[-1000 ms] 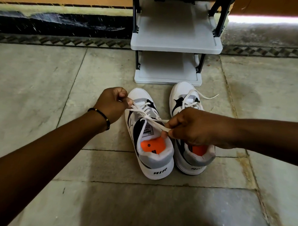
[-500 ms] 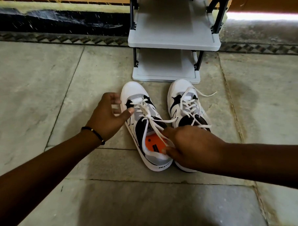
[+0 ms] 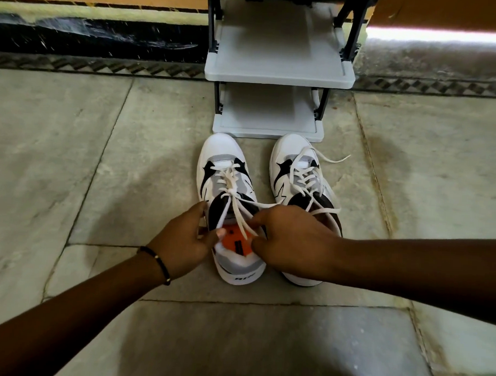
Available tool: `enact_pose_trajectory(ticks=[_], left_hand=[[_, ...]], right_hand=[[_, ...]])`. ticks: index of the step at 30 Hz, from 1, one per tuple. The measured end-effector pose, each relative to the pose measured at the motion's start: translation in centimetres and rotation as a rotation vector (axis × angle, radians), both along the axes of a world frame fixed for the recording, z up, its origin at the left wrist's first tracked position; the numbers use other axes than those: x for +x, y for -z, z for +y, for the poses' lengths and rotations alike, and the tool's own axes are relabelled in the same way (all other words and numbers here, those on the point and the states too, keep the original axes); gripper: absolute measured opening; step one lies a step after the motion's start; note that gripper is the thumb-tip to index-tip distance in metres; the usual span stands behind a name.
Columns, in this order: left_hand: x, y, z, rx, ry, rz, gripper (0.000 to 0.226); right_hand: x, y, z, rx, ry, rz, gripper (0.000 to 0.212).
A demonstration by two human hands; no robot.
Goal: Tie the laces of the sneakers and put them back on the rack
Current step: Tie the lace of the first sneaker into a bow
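Note:
Two white, grey and black sneakers stand side by side on the floor, toes toward the rack. The left sneaker (image 3: pixel 227 170) has an orange insole and a first knot crossed in its white lace (image 3: pixel 238 213). My left hand (image 3: pixel 182 241) pinches this sneaker's left collar, thumb inside and fingers outside. My right hand (image 3: pixel 292 243) pinches one lace strand over the opening; another strand runs off under it. The right sneaker (image 3: pixel 298 173) has loose, untied laces and its heel is hidden by my right hand.
A grey two-tier shoe rack (image 3: pixel 278 75) with black posts stands just beyond the toes, both shelves bare. Behind it runs a dark wall base with a patterned border. Pale stone floor tiles (image 3: pixel 99 181) spread to both sides.
My left hand has let go of the lace, opened, and moved back to the left sneaker's collar. My right hand slid along the lace toward the heel and now pinches it over the opening.

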State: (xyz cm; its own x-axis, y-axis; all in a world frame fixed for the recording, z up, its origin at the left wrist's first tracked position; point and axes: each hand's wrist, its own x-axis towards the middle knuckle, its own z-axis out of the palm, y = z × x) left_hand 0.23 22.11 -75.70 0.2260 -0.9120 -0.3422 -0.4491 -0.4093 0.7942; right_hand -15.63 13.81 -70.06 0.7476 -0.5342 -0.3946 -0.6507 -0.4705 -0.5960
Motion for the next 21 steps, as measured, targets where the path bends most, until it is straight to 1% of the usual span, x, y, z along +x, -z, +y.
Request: enact_pose_trajectory(ticks=[3, 7, 12, 14, 17, 19, 21], left_hand=[[-0.1, 0.1, 0.3, -0.035, 0.023, -0.036, 0.051], [1.0, 0.1, 0.2, -0.037, 0.133, -0.131, 0.053], [1.3, -0.1, 0.1, -0.013, 0.188, -0.218, 0.055], [1.1, -0.3, 0.0, -0.001, 0.236, -0.241, 0.058], [1.0, -1.5, -0.5, 0.051, 0.339, -0.297, 0.057], [0.9, -3.1, -1.6, 0.078, 0.396, -0.444, 0.050], [0.7, -4.8, -3.5, 0.101, 0.415, -0.648, 0.053]], right_hand=[[-0.2, 0.0, 0.4, 0.131, 0.112, -0.062, 0.025], [-0.8, 0.2, 0.9, 0.361, 0.291, -0.088, 0.020], [-1.1, 0.1, 0.8, 0.381, 0.293, -0.069, 0.018], [-1.6, -0.8, -0.3, 0.329, 0.269, -0.051, 0.014], [-3.1, -2.7, -3.0, 0.154, 0.212, 0.019, 0.013], [-4.6, -3.3, -5.0, -0.034, 0.097, 0.180, 0.011], [-6.1, -2.9, -6.3, -0.252, -0.012, 0.389, 0.021]])
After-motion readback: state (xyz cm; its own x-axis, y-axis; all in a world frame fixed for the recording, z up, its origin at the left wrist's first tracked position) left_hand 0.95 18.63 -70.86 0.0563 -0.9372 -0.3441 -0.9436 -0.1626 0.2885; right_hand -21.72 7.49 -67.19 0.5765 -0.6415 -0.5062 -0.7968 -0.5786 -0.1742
